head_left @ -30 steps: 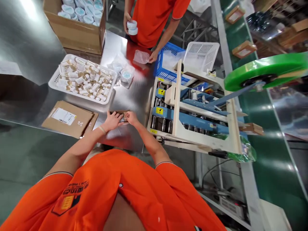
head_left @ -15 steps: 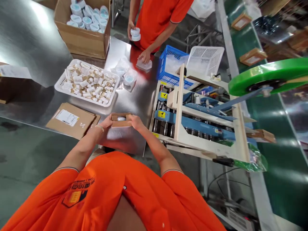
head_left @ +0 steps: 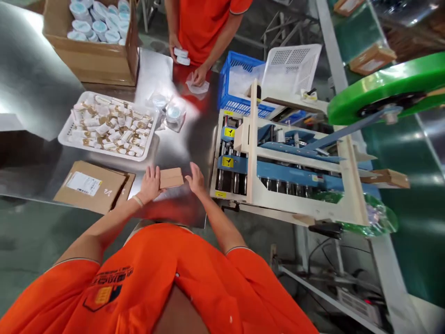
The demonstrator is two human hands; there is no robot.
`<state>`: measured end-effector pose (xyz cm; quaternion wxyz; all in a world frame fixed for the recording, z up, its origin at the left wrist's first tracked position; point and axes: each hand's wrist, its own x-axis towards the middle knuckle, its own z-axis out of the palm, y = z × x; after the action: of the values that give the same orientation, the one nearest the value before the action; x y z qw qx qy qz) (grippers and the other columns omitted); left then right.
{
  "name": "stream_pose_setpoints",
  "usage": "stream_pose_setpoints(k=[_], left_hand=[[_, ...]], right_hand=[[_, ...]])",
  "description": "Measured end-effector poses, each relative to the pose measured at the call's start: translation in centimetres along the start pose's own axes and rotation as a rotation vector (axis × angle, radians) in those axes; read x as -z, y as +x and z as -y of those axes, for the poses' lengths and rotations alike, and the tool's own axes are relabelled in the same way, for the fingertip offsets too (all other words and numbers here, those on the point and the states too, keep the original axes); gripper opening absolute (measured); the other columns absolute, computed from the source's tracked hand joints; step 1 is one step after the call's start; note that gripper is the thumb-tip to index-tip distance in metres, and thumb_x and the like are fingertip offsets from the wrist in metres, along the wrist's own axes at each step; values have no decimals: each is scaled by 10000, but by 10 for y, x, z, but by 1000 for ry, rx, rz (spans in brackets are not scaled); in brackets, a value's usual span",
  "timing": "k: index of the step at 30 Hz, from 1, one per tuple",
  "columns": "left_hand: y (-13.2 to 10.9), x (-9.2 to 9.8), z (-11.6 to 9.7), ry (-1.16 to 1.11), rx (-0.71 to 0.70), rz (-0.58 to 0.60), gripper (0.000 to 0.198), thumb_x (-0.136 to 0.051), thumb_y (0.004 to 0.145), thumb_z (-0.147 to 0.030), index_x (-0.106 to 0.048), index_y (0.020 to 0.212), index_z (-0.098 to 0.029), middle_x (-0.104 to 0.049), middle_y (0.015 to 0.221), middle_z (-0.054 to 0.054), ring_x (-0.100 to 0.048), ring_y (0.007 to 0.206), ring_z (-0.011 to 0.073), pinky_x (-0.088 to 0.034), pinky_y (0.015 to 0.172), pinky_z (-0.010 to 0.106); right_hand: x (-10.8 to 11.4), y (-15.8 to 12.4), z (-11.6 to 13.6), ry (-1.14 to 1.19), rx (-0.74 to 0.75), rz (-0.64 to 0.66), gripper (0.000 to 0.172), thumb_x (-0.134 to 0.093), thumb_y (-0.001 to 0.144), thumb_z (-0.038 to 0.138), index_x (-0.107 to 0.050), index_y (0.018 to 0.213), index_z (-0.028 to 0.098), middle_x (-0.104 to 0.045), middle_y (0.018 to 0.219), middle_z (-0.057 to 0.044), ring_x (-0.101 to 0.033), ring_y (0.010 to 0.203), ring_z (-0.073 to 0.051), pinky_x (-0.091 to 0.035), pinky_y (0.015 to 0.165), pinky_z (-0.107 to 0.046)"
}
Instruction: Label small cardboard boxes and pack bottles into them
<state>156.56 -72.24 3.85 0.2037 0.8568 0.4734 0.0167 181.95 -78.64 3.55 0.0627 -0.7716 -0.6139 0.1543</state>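
A small cardboard box [head_left: 171, 178] lies on the steel table in front of me, its top flaps folded down with a seam across the middle. My left hand [head_left: 150, 183] is at the box's left end, fingers stretched out and the thumb by its near corner. Just off the right end, my right hand [head_left: 196, 178] is open, fingers extended and apart from the box. What the box holds is hidden under the flaps. Flat cardboard pieces [head_left: 91, 185] with a white label lie left of my left hand.
A white tray [head_left: 66, 139] of small capped vials stands behind the cardboard. Beyond it is a carton [head_left: 93, 62] of round tubs. Two bagged tubs [head_left: 174, 112] lie nearby. A co-worker [head_left: 200, 32] handles tubs and a plastic bag. A roller taping machine [head_left: 278, 178] stands at the right.
The box's top was open with something pale inside; now its flaps are down. My right hand has let go of the box. The view has shifted slightly.
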Motion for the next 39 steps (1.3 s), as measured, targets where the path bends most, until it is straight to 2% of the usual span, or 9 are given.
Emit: stream_pose_setpoints(k=[3,8,14,19,24,28,31,36,39], left_hand=[[39,2,-8,14,-61,-6,1185,-777,875,-620,-329,1715,85,-393,1718,425,-333,1630,599,-259,1334,680],[159,12,-54,41,-145,-50,1136,-803,859,-510,-348,1673,139,-453,1658,441,-426,1534,598,-255,1320,672],[283,-3,-160,-95,-299,-47,1111,-830,859,-474,-367,1662,137,-393,1700,445,-347,1601,585,-197,1345,675],[326,-38,-261,-376,-446,134,1315,-938,765,-405,-209,1753,66,-84,1811,455,-51,1713,624,-159,1345,774],[252,-56,-248,-649,-530,-15,1149,-717,964,-295,24,1832,-162,32,1876,303,-51,1773,439,-285,1371,664],[116,-44,-132,-593,-369,-135,864,-582,956,-154,-307,1774,-184,-359,1765,226,-368,1674,355,-369,1380,580],[4,-34,-25,-529,104,-346,696,-571,971,-207,-462,1652,-111,-524,1589,234,-517,1514,391,-421,1333,618],[-126,-26,103,-500,1030,-655,583,-673,937,-336,-546,1473,-144,-582,1428,218,-497,1449,517,-433,1197,771],[-151,-22,130,-662,1227,-714,556,-781,888,-452,-587,1328,-173,-596,1331,192,-550,1366,513,-497,1106,729]], right_hand=[[-24,-11,-22,4,-329,-74,589,-647,1105,369,-584,1619,90,-619,1529,-302,-596,1396,-384,-507,1131,-489],[-53,-20,-40,-2,-355,-34,531,-612,1117,446,-670,1533,120,-653,1454,-291,-615,1294,-408,-494,1106,-541],[-58,-19,-47,-30,-319,19,510,-522,1140,465,-663,1561,216,-662,1473,-271,-649,1283,-430,-533,1048,-577],[-57,-20,-53,-64,-279,70,508,-485,1141,451,-650,1577,250,-669,1481,-250,-672,1296,-448,-553,1020,-566],[-61,-22,-61,1,-247,-96,426,-536,1101,388,-717,1429,183,-700,1300,-264,-664,1206,-429,-549,982,-544],[-62,-25,-67,46,-259,-189,404,-516,1084,342,-747,1313,102,-685,1293,-322,-627,1205,-447,-521,988,-582],[-58,-16,-45,60,-179,-159,395,-472,1084,254,-758,1299,88,-724,1237,-314,-643,1165,-424,-522,995,-574],[-62,24,102,99,446,160,439,-415,1119,155,-736,1418,136,-760,1310,-211,-669,1254,-317,-500,1145,-451],[-73,48,214,63,586,231,472,-456,1117,139,-626,1556,106,-681,1482,-224,-626,1365,-291,-479,1198,-410]])
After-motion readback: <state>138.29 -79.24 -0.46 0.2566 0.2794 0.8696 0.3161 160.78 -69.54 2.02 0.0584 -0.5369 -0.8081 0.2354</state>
